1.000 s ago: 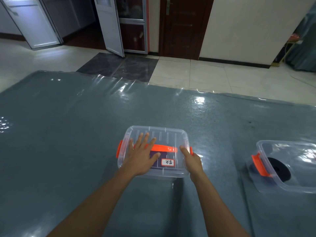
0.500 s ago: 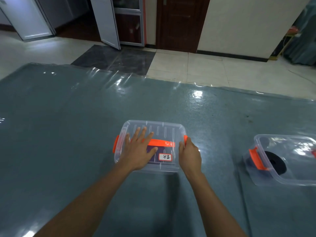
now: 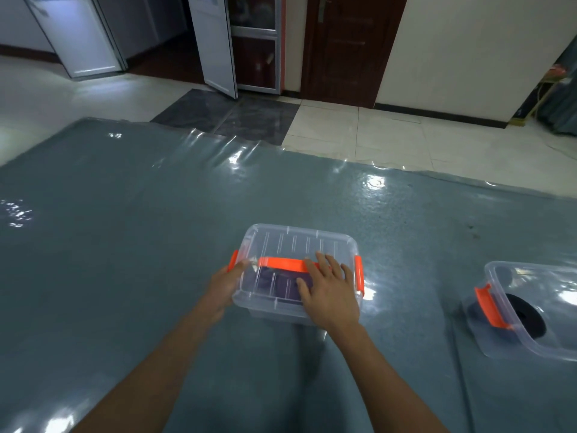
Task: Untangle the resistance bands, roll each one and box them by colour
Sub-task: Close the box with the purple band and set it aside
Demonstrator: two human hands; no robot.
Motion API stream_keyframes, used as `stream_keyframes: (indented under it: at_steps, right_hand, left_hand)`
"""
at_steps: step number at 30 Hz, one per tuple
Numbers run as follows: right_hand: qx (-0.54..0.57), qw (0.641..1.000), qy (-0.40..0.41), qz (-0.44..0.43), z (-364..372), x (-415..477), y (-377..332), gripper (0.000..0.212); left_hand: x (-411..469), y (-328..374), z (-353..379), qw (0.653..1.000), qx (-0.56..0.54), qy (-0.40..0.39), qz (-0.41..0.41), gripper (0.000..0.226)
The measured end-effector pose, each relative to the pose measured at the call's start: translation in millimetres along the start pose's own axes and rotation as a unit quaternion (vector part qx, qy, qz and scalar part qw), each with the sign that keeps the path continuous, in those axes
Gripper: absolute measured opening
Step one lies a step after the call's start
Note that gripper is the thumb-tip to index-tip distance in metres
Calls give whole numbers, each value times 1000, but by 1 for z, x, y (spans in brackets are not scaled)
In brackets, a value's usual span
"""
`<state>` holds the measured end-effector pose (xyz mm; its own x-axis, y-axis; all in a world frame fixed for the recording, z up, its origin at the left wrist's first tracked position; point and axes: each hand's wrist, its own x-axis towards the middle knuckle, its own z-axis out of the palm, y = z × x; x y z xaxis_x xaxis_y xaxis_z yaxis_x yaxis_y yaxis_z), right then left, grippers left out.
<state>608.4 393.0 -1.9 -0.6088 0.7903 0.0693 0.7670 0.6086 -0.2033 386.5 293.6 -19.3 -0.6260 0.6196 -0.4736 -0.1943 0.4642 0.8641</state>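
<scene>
Pale floor tiles [image 3: 390, 135] and dark doors lie beyond a grey-blue counter [image 3: 125, 245] under clear plastic sheeting. Near its middle stands a clear box [image 3: 299, 242] with its lid on, a dark purple band [image 3: 274, 281] showing through. The right hand [image 3: 331, 292] lies flat on the lid, fingers [image 3: 326, 260] slightly spread across the orange handle [image 3: 281, 264]. The left hand [image 3: 223, 285] is against the box's left end by the orange clip [image 3: 232, 260]; its fingers are hidden, so I cannot tell their grip. Well apart to the right, a second box [image 3: 530, 276] holds a black roll [image 3: 527, 317].
</scene>
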Motion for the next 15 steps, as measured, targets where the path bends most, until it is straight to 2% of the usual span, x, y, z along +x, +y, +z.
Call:
stream_keyframes:
  at_steps: [2,5,10,13,14,15]
  right_hand:
    - [-1,1000,2,2,-1,0,-1,53]
    - [2,1000,-3,11,-3,1,-2,51]
    - [6,1000,13,17,-3,1,-3,47]
    - [6,1000,21,20,-1,2,-3,47]
    - [5,999,22,23,0,2,-3,48]
    - [6,999,23,26,0,3,-3,49]
  left_hand:
    - [-2,-1,3,998,-16,12,61,47]
    - [0,4,3,986,52,33,157,48]
    - [5,2,1,961,153,40,228,39]
    - [6,6,-1,949,200,48,238,44]
    - [5,8,-2,937,241,49,247,46]
    - [6,8,-2,911,302,53,276,49]
